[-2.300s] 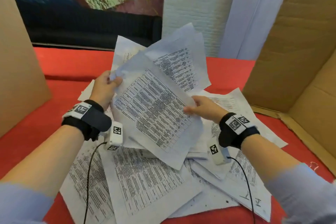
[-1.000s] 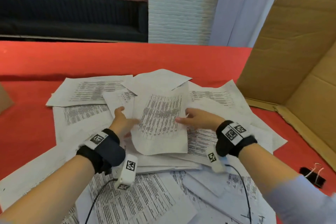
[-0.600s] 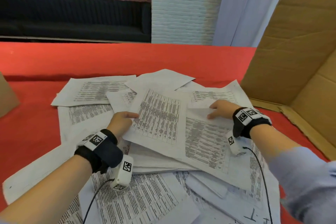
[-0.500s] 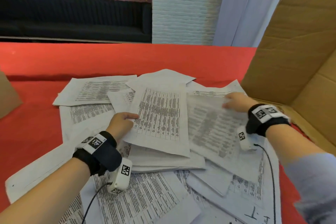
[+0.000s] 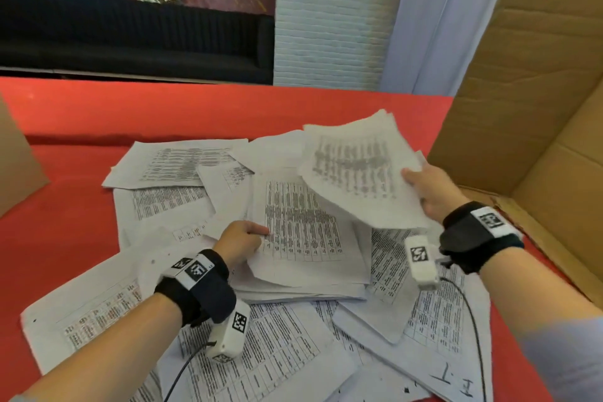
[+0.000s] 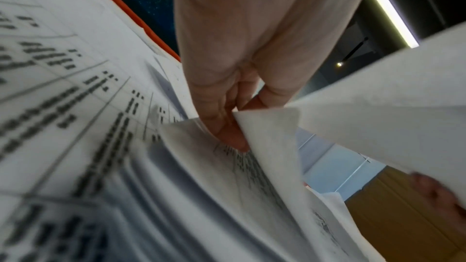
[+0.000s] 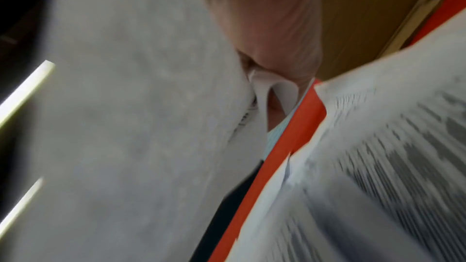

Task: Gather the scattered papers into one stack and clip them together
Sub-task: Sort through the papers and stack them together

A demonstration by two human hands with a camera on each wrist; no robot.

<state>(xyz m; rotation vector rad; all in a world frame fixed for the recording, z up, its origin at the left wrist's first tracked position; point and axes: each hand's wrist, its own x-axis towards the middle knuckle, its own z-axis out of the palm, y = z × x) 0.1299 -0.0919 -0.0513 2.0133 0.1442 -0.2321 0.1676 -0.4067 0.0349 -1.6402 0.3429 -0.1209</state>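
Note:
Printed white papers (image 5: 169, 166) lie scattered over the red table (image 5: 81, 108). In the middle sits a partly gathered stack (image 5: 303, 238), and my left hand (image 5: 243, 240) holds its left edge, thumb on top and fingers under the sheets (image 6: 227, 132). My right hand (image 5: 430, 189) grips the right edge of a few sheets (image 5: 355, 166) lifted off the table and tilted above the stack; in the right wrist view the paper (image 7: 126, 127) is pinched at the fingers. No clip is in view.
An open cardboard box (image 5: 538, 108) stands close on the right, its flap along the table's right side. Another cardboard piece (image 5: 16, 166) is at the left edge. More loose papers (image 5: 270, 352) lie near me. Bare red cloth stretches behind the papers.
My right hand slid right across the pile, took hold of a few sheets at their right edge and lifted them. My left hand stayed on the stack's left edge.

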